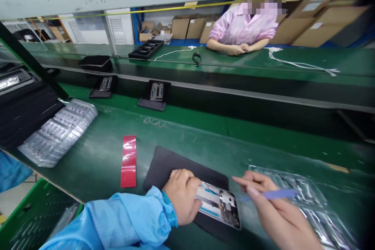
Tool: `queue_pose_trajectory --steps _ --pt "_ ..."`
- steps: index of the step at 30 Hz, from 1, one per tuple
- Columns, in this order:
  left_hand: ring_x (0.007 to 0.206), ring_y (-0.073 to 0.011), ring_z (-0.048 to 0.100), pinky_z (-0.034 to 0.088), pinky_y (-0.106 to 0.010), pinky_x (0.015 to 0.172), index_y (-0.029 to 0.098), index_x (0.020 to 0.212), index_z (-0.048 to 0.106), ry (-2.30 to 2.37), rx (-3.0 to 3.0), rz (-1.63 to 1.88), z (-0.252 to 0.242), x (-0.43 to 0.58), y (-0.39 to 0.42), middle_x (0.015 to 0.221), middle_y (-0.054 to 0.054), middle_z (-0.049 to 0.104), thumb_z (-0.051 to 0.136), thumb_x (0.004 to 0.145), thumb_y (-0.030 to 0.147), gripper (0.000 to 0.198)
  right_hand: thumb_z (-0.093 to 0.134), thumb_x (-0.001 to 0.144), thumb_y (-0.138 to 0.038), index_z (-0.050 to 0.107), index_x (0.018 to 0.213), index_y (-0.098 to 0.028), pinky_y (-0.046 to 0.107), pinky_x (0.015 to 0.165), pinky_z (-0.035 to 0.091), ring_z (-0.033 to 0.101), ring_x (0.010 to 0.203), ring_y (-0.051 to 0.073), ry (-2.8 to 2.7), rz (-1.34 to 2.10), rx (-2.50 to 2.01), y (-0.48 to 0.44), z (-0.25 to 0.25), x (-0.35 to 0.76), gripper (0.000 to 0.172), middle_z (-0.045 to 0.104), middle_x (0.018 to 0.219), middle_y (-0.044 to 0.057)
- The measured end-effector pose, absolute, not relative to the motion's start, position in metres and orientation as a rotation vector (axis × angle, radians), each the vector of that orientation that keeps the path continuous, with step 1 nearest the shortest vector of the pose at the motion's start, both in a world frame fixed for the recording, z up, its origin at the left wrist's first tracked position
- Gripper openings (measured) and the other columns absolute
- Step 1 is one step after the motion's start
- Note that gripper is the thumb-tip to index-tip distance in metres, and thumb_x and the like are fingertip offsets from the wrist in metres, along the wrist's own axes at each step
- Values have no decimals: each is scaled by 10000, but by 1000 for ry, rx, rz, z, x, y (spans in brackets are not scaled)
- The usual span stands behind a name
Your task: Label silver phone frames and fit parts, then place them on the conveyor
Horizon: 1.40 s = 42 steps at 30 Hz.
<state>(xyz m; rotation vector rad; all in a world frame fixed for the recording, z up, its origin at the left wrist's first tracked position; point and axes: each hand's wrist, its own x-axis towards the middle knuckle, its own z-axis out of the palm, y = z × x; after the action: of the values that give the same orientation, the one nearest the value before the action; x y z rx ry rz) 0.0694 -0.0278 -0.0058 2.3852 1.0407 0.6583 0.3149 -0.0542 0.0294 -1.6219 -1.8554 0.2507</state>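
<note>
My left hand (pixel 183 195), in a light blue sleeve, grips the left edge of an opened phone frame (pixel 219 205) that lies on a black mat (pixel 166 164) near the table's front edge. Circuit parts and blue strips show inside the frame. My right hand (pixel 275 213) holds a thin purple stick tool (pixel 278 194) between its fingers, just right of the frame, with the tool's tip pointing toward the frame.
A red strip (pixel 129 161) lies left of the mat. Clear plastic trays of small parts sit at left (pixel 58 131) and under my right hand (pixel 310 199). Two phones on black holders (pixel 155 93) ride the conveyor. A person in pink (pixel 244 27) sits across.
</note>
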Motion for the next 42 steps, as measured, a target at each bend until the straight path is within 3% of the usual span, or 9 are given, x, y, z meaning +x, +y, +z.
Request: queue_pose_trajectory --steps 4,10,15,25,37,42 --pt "1006 -277 548 488 -479 904 162 1160 510 1046 2377 647 -4 70 -28 1101 -105 540 651 759 242 432 460 971 -360 728 991 -198 283 791 584 720 933 227 -1829 484 -1645 -58 19 302 313 745 997 102" --pt "1013 -277 551 489 -480 906 162 1162 507 1043 2382 635 -2 70 -28 1101 -106 538 658 755 232 439 544 933 -415 681 891 -240 216 656 557 711 739 154 -1867 477 -1667 -58 6 293 226 741 886 10" --pt "1012 -276 552 491 -477 907 166 1154 509 1051 2381 642 -3 70 -28 1102 -103 539 667 752 233 437 499 961 -381 675 868 -246 198 718 541 707 779 132 -1947 437 -1589 -54 11 289 240 733 858 -6" --pt "1015 -279 546 487 -480 912 166 1149 511 1049 2376 638 -6 70 -28 1108 -101 532 686 750 258 446 520 945 -323 651 906 -229 256 694 539 705 737 152 -2060 230 -1505 -58 0 282 166 729 843 11" --pt "1006 -273 544 487 -468 914 153 1140 517 1048 2376 637 -6 71 -28 1093 -103 535 679 751 256 434 520 949 -311 646 924 -225 272 741 532 700 757 161 -2025 186 -1450 -57 -3 281 154 725 841 17" --pt "997 -270 547 488 -470 907 158 1136 516 1050 2386 648 -6 71 -28 1084 -99 534 663 758 255 416 518 958 -341 639 911 -235 251 698 527 691 734 149 -1965 333 -1553 -58 2 280 168 716 826 5"
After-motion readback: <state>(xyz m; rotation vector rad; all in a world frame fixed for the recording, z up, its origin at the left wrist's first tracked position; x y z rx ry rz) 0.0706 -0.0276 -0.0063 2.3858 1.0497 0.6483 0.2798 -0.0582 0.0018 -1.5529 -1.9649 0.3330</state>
